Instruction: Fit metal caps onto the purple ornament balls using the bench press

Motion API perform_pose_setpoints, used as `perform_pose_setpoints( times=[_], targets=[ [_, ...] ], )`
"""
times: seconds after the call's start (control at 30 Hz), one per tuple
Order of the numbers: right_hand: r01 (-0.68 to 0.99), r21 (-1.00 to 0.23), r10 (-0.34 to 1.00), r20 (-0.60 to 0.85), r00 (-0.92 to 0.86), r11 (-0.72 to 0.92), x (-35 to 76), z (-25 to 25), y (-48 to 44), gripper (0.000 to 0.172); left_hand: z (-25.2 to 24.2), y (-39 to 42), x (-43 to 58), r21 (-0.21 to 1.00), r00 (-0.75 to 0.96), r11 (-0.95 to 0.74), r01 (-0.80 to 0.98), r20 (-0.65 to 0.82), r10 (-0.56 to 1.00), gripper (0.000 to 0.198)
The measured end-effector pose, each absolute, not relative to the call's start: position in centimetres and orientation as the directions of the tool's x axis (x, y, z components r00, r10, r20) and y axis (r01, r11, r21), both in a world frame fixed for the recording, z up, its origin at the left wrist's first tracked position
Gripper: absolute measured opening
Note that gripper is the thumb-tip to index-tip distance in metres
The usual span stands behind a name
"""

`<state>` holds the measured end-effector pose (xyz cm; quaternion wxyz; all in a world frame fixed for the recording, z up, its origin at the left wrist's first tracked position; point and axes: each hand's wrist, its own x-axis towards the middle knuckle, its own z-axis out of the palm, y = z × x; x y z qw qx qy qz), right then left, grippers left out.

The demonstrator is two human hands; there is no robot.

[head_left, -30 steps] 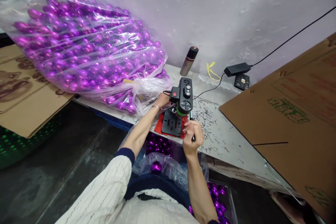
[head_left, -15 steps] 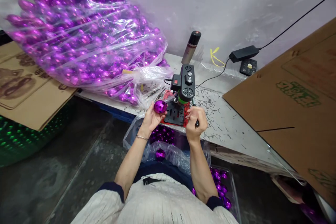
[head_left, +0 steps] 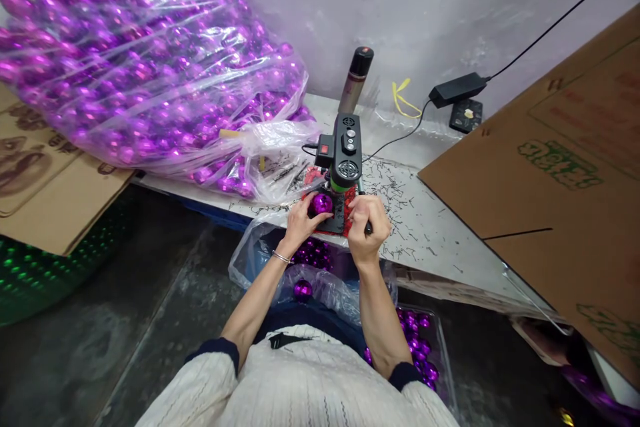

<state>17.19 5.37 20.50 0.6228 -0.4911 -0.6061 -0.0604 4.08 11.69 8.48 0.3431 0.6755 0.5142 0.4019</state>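
Observation:
My left hand grips a faceted purple ball and holds it on the black base under the head of a small black bench drill. My right hand is closed round the drill's black lever handle at the machine's right side. The drill stands on a red mat at the front edge of a white worktable strewn with dark shavings.
A big clear bag of purple balls lies on the table at left. A spray can, a power adapter and cardboard sheets stand around. A bag and a tray of purple balls sit below the table edge.
My left hand reached into the big bag, came back with a purple ball and has now set it under the drill head. My right hand stayed on the lever.

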Motion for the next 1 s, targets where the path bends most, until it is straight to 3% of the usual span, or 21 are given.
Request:
perform_pose_setpoints(
  times=[0.1, 0.27, 0.6, 1.0],
  targets=[
    [0.669, -0.538, 0.53, 0.812, 0.245, 0.514, 17.3, 20.2, 5.3, 0.029, 7.8, 11.9, 4.3, 0.79, 0.199, -0.337, 0.512, 0.272, 0.941, 0.068],
    [0.665, -0.546, 0.539, 0.805, 0.247, 0.51, 17.4, 20.0, 5.2, 0.028, 7.2, 12.7, 4.7, 0.76, 0.277, -0.407, 0.507, 0.304, 0.912, 0.068],
    [0.659, -0.553, 0.527, 0.806, 0.268, 0.51, 17.2, 19.7, 5.1, 0.028, 6.9, 12.8, 5.4, 0.768, 0.339, -0.444, 0.462, 0.31, 0.888, 0.069],
    [0.655, -0.498, 0.439, 0.857, 0.271, 0.568, 17.2, 14.0, 5.8, 0.026, 6.7, 12.7, 5.5, 0.744, 0.337, -0.484, 0.462, 0.357, 0.871, 0.065]
  ],
)
